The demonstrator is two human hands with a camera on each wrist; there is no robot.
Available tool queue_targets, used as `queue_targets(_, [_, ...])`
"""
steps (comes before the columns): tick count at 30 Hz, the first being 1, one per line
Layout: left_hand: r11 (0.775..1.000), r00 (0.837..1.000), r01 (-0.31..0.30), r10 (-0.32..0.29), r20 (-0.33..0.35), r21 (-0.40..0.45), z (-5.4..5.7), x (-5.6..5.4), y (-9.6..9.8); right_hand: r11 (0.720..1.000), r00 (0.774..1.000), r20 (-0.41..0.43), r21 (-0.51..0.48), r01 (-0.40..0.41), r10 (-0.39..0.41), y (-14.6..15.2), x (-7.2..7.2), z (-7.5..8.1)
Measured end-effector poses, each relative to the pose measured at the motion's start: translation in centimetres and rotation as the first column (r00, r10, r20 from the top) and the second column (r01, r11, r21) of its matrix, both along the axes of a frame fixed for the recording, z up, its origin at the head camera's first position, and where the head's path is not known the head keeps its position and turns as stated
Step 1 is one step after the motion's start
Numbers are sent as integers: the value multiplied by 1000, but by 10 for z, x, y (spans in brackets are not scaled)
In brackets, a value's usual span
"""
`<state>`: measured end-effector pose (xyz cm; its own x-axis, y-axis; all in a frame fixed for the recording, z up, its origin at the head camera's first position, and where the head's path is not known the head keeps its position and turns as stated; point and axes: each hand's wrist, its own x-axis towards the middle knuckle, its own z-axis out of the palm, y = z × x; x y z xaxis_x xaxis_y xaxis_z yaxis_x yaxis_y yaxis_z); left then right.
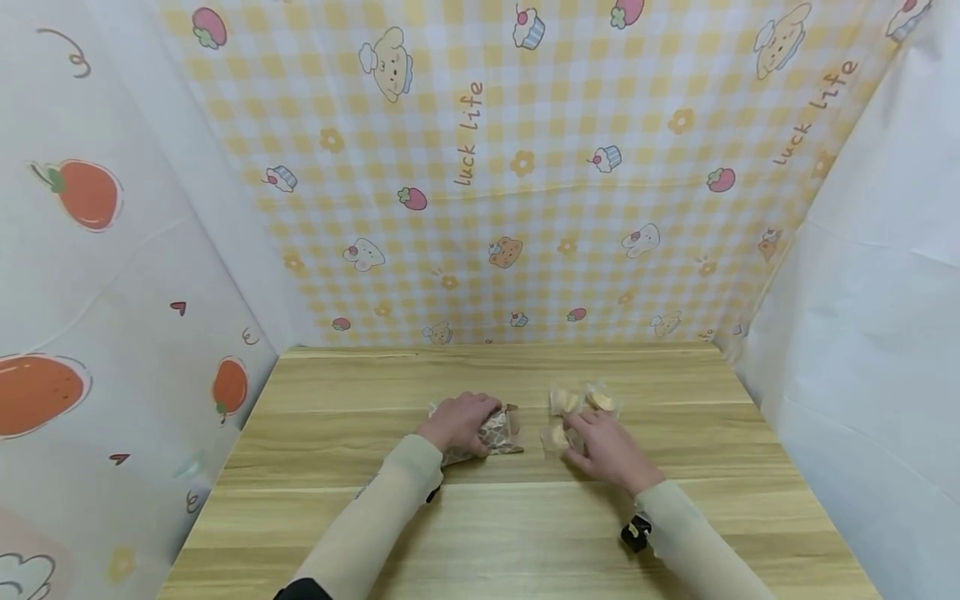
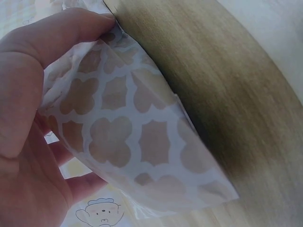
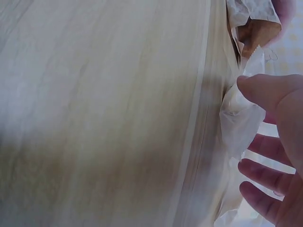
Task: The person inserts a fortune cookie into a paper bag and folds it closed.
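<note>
My left hand (image 1: pixel 459 423) grips a paper bag (image 1: pixel 497 432) with a tan and white quatrefoil pattern, lying on the wooden table. In the left wrist view the thumb lies over the patterned side of the bag (image 2: pixel 125 123), with the other fingers behind it. The bag's mouth, brown inside, faces right. My right hand (image 1: pixel 606 446) is over several small clear packets with pale yellow contents. Its thumb and fingers are spread around the nearest packet (image 1: pixel 558 437); in the right wrist view the thumb tip overlaps that packet (image 3: pixel 241 120).
Two more packets, a left one (image 1: pixel 566 401) and a right one (image 1: pixel 601 398), lie just beyond the right fingertips. A yellow checked cloth (image 1: pixel 525 217) hangs behind the wooden table (image 1: pixel 517 533), with a white printed sheet (image 1: pixel 135 292) on the left and a white sheet (image 1: pixel 847 275) on the right.
</note>
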<state>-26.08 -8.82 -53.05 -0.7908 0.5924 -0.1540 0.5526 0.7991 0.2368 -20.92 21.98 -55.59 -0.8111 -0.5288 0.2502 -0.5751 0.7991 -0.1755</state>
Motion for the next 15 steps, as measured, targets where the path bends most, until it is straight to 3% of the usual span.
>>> queue_targets(7, [1000, 1000, -6, 6, 2, -6, 2, 1, -1, 999, 1000, -10, 37, 1, -1, -6, 1, 2])
queue_targets(15, [1000, 1000, -3, 3, 8, -5, -2, -1, -1, 1000, 998, -66, -27, 16, -17, -17, -4, 2])
